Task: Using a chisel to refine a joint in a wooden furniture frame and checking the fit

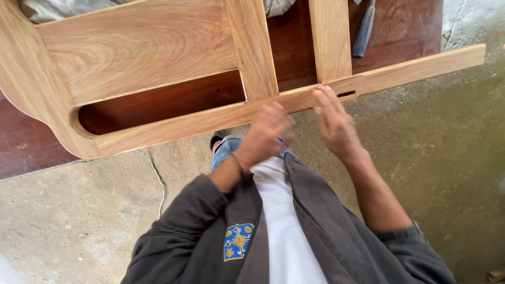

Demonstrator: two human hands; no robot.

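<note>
A light wooden frame (pixel 142 47) with a wide grained panel, two upright slats and a long bottom rail (pixel 410 68) lies on a dark red-brown workbench (pixel 31 147). My left hand (pixel 265 134) hovers blurred just below the rail's near edge, fingers loosely curled, holding nothing that I can see. With straight fingers, my right hand (pixel 334 121) is flat, its fingertips touching the rail beside a small mortise slot (pixel 346 94). I wear a dark grey jacket over a white shirt.
A dark-handled tool (pixel 364 29) lies on the bench beyond the frame. A thin green cord (pixel 157 176) runs across the concrete floor (pixel 79 221). The rail's right end overhangs the bench edge.
</note>
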